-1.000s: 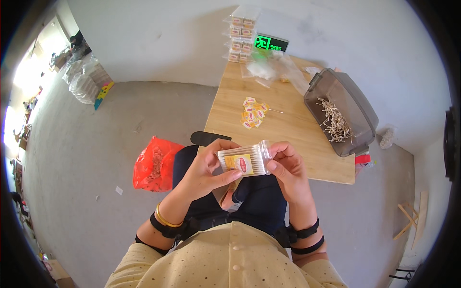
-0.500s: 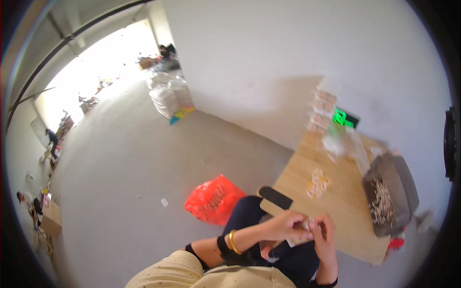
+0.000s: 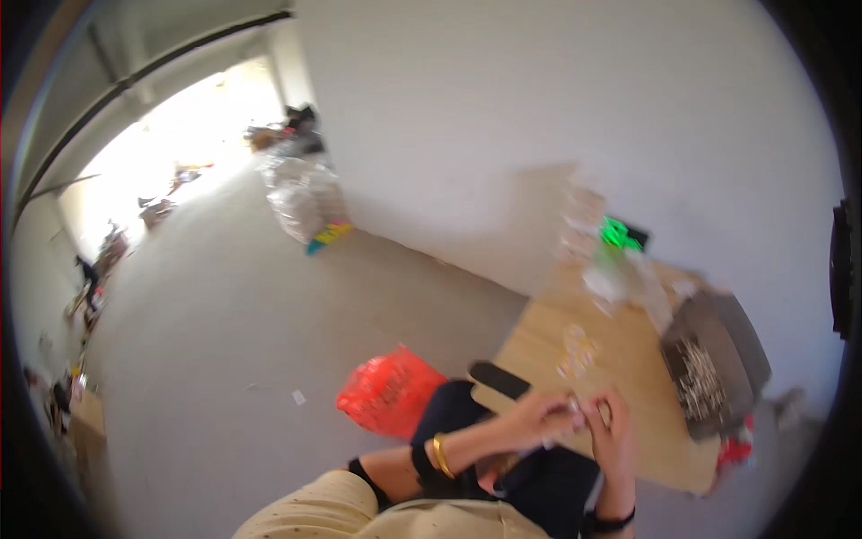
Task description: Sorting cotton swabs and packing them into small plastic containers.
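Note:
Above my lap, at the near edge of the wooden table point(image 3: 620, 359), my two hands meet almost fingertip to fingertip. My left hand point(image 3: 537, 419), with a gold bangle on its wrist, is closed in a pinch around something small and pale that is too blurred to name. Close beside it, my right hand point(image 3: 612, 431) has thumb and fingers bent together; whatever they hold is hidden. A flat black object point(image 3: 499, 378) lies at the table's left corner, near my left hand. Small white and yellow pieces point(image 3: 576, 350) are scattered on the tabletop beyond my hands.
On the table's right stands a grey bin point(image 3: 754, 337) with many small pale sticks. A stack of packs point(image 3: 582, 220), a green-lit display point(image 3: 621, 234) and clear plastic point(image 3: 611, 278) sit at the back. On the floor are a red bag point(image 3: 391, 391) and wrapped bundles point(image 3: 305, 198).
The whole view has shifted slightly, so the table and bag appear further left. My fingertips have drawn a little apart, and the white card-like piece below them shows less.

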Motion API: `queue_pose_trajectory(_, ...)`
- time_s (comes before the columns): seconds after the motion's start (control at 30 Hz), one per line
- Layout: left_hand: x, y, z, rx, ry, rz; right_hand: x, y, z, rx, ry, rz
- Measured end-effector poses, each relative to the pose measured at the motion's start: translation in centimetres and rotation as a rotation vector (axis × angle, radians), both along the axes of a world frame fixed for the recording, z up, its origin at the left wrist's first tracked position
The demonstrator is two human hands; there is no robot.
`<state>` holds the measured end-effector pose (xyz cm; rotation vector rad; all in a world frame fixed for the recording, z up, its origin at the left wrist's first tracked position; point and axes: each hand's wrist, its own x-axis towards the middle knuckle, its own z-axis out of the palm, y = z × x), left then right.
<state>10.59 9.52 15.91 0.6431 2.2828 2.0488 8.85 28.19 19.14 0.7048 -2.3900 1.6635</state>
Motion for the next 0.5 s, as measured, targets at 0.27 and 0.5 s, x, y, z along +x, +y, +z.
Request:
queue_pose_trajectory(0.27,-1.0,0.3,0.2,0.351,-0.204,0.015,-1.5,1.1,-2.4,-0.406,-0.255,0.071)
queue_pose_trajectory(0.5,-1.5,-0.2,-0.8,0.423,-0.301,0.052,-2.2,0.9,-5.2,-0.362,-0.239,0.053)
